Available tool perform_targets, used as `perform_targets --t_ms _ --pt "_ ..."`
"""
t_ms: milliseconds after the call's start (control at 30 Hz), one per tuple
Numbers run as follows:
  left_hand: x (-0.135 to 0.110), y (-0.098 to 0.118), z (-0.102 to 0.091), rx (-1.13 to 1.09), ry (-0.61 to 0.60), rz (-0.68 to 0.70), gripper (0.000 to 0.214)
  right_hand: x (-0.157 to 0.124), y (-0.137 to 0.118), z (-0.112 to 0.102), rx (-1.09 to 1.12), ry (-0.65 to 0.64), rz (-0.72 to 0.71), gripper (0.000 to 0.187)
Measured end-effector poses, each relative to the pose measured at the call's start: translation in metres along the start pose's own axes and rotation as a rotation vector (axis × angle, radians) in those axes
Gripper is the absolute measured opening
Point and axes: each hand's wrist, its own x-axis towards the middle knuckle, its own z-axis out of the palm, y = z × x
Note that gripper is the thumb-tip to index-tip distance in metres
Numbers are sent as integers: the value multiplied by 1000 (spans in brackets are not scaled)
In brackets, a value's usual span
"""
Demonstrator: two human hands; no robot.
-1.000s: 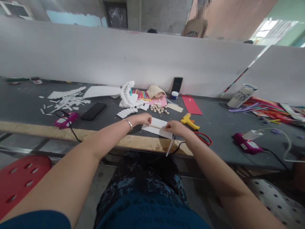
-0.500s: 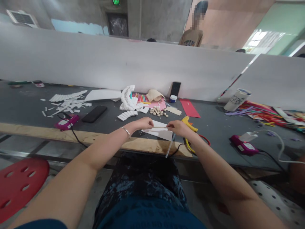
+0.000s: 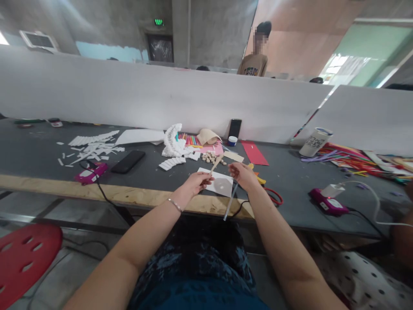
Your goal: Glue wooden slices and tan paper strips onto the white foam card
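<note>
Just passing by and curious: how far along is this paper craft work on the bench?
Looks done: cut white strips and a pleated white paper piece lie on the table. In hand: the left hand grips a wooden stick, the right hand a clear rod, over a white card. Probably left: the loose strips and wooden beads lie unattached.

No text can be read with certainty. A green lit sign (image 3: 158, 21) above the dark doorway shows characters too small to make out. Black print on the white cup (image 3: 315, 142) on the surface (image 3: 38, 150) and dark letters on a person's tan shirt (image 3: 251, 68) are illegible.
</note>
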Motion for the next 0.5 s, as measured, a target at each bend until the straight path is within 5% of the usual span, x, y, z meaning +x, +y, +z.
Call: perform_targets --t_ms 233,500 --pt "1 -5 28 -288 -3 -3 9 -23 14 37 -57 -215 37 41" --pt "-12 -23 34 -401 83 24 10 -19 16 43 -39 -96 34 40"
